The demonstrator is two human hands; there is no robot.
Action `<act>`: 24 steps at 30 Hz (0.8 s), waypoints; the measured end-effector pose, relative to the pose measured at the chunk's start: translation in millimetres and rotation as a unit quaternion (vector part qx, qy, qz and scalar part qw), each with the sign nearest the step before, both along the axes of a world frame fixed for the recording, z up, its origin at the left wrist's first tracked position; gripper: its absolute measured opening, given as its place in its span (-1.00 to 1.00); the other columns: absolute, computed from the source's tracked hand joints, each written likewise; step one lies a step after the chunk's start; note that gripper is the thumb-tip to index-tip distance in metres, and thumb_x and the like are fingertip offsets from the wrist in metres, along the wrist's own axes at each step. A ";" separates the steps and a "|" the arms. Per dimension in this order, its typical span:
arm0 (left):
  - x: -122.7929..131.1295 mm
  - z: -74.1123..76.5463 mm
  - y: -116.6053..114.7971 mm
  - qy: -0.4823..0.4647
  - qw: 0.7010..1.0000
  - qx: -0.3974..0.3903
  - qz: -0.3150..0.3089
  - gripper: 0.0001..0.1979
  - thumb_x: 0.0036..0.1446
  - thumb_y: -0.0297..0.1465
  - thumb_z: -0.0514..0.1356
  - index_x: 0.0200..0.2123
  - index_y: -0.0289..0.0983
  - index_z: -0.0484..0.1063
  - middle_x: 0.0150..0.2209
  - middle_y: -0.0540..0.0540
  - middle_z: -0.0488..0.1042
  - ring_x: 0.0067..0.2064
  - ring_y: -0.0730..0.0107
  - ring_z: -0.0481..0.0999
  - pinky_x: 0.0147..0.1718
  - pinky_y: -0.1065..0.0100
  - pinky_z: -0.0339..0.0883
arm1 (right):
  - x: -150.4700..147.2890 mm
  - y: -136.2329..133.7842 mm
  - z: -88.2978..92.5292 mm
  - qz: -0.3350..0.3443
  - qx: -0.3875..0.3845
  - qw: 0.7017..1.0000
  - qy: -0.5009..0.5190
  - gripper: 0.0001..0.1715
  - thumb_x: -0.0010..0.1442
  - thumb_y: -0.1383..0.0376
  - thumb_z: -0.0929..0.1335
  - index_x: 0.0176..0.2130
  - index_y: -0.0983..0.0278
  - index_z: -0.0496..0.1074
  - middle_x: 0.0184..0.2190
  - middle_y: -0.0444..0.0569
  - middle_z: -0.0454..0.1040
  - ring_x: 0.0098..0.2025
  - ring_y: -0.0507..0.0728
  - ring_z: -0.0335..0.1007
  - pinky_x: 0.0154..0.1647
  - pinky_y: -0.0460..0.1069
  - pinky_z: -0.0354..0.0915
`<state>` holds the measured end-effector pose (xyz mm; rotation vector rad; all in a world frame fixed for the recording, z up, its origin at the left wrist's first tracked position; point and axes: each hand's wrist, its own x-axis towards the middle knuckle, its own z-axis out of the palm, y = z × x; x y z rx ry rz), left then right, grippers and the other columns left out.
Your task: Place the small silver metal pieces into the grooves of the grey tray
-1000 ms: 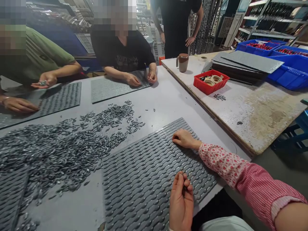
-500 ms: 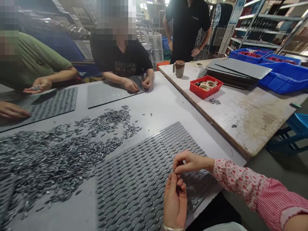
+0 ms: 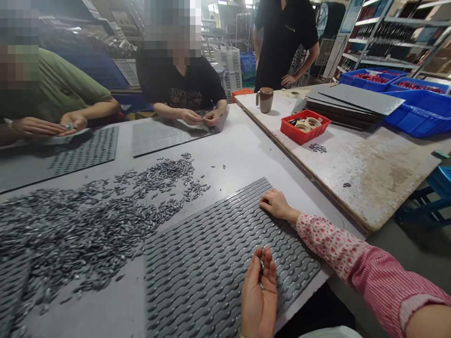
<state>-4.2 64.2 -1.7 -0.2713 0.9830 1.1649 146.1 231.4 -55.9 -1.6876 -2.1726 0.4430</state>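
Observation:
A grey board [image 3: 197, 263] with wavy rows of spindle-shaped bumps lies in front of me. My left hand [image 3: 260, 291] is cupped palm up over its near right part, fingers curled around a few small grey spindle-shaped pieces [image 3: 261, 268] that show only in part. Toward the board's far right edge, my right hand [image 3: 276, 204] reaches down with its fingers pinched together at the surface. Whatever sits between those fingertips is hidden. Left of the board spreads a large heap of the same loose grey pieces [image 3: 105, 225].
Across the white table, two people sit with grey boards [image 3: 169, 134]; a third person stands behind. On the side table are a mug [image 3: 266, 101], a red bin [image 3: 305, 129] of tape rolls, stacked grey panels [image 3: 355, 101] and blue bins [image 3: 419, 112].
My right hand has left my left fingertips and moved up to the far right part of the board. My left hand has opened slightly. The person in green has brought both hands together.

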 end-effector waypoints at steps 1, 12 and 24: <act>0.1 0.0 0.1 -0.005 1.000 0.004 0.000 -0.77 0.20 -0.61 -0.01 -0.16 -0.44 0.40 -0.12 -0.32 0.49 -0.15 0.33 0.54 -0.27 0.41 0.50 | -0.9 -1.3 -0.4 0.000 -0.001 1.000 -0.002 -0.87 0.19 0.24 0.36 -0.37 0.23 0.48 -0.34 -0.11 0.46 -0.18 0.10 0.24 -0.18 -0.02 0.04; 5.4 0.9 1.0 -0.062 0.998 -0.016 0.009 -0.86 0.22 -0.47 0.04 -0.33 -0.37 0.38 -0.53 0.02 0.36 -0.64 0.69 0.28 -0.71 0.62 0.19 | -6.3 -7.8 5.9 -0.020 0.034 0.999 -0.007 -0.88 0.13 0.27 0.40 -0.40 0.28 0.42 -0.36 -0.07 0.44 -0.20 0.13 0.23 -0.22 -0.02 0.06; 1.3 -1.8 -12.1 -0.064 0.989 0.046 0.124 -0.97 0.08 -0.54 0.16 -0.36 -0.36 0.39 -0.35 -0.14 0.49 -0.41 0.47 0.50 -0.48 0.50 0.34 | -16.0 -87.4 47.9 0.261 -0.193 0.912 0.251 -0.67 0.23 0.06 0.25 -0.35 0.23 0.40 -0.43 -0.03 0.41 -0.36 0.12 0.32 -0.36 -0.02 0.24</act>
